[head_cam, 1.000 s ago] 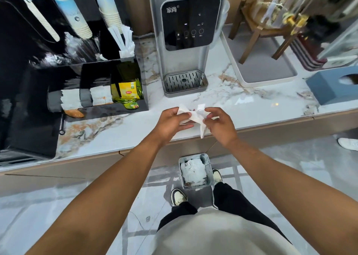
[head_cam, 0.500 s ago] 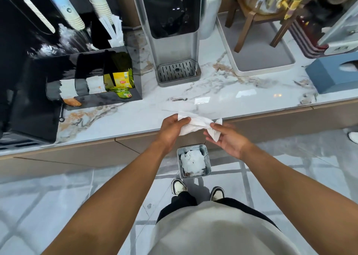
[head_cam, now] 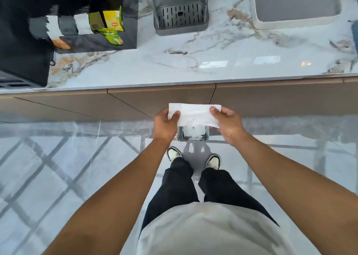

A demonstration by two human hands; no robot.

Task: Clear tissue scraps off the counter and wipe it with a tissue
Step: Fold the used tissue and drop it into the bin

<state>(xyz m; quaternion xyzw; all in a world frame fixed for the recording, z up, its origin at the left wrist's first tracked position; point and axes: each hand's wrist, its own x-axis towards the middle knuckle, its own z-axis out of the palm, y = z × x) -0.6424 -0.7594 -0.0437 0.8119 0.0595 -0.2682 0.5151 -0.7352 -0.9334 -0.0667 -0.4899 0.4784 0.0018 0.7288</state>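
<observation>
We are holding a flat, folded white paper tissue stretched between both hands, in front of the worktop's tan cabinet face and directly above a small grey metal bin standing on the floor. The left hand is pinching the tissue's left end, thumb on top, fingers curled under and mostly hidden. The right hand is gripping the right end the same way, thumb lying across the top surface. Neither hand is opening wide; both are closing narrowly on the tissue.

Both forearms are reaching forward and converging, wrists roughly level, hands well short of the white marble-veined worktop.

The tissue is covering the far part of the bin; white crumpled scraps are showing inside it below the tissue's edge. The black condiment organiser with yellow tea boxes, the grey drip tray and the white tray are being cut off at the top of the view.
</observation>
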